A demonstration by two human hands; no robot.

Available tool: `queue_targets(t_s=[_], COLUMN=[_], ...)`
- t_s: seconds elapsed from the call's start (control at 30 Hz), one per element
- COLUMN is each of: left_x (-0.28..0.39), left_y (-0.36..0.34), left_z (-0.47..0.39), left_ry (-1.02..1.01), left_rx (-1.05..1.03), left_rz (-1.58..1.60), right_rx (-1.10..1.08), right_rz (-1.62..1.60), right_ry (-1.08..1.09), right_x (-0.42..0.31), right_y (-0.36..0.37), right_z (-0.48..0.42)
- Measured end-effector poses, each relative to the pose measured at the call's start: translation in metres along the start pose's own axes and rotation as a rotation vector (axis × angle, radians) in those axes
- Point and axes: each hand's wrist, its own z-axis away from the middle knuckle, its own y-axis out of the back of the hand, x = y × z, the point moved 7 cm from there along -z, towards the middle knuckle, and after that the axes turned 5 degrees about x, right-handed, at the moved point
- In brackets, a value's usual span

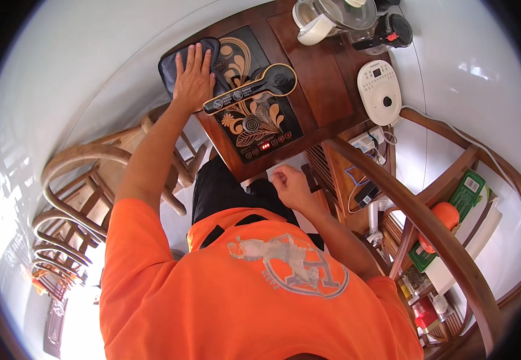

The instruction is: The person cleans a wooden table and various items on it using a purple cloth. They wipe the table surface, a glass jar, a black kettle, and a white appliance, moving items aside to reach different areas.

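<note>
My left hand (193,78) lies flat with fingers extended on a dark grey cloth (167,74) at the left edge of the wooden table (319,90). Beside it is a black induction cooktop (251,123) with a gold flower pattern and lit red digits. Over the cooktop extends a black handled object (251,90) with a gold-edged round head; its exact kind is unclear, and something shiny shows partly beneath it. Just off the table's front edge, my right hand (292,185) is loosely curled, with nothing visible in it.
A glass kettle (337,20) and a black-lidded glass pot (384,33) stand at the back. A white kettle base (379,92) sits at the right edge, with a cord. Wooden chairs (89,155) line the left; a curved wooden armrest (413,211) crosses the right.
</note>
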Motion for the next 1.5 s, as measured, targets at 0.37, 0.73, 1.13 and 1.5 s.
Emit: queue_targets(t_s=[0.37,0.73,1.13,1.5], left_x=[-0.019,0.069,0.1,0.09], left_y=[0.011,-0.03,-0.018,-0.021], left_z=[-0.065,-0.201,-0.15,-0.207], left_ry=[-0.401,-0.645,-0.778,-0.561], left_rx=[-0.175,-0.16,-0.285,-0.157], left_rz=[0.148,0.075,0.138,-0.133], right_rx=[0.123,0.213,0.282,0.477], right_rz=[-0.079,-0.118,-0.144,-0.13], right_ry=[-0.089,-0.189,-0.248,-0.239], right_x=[0.006,-0.014,-0.022,0.018], right_y=[-0.013,-0.037,-0.022,0.039], right_z=[-0.012,-0.021,-0.021,-0.035])
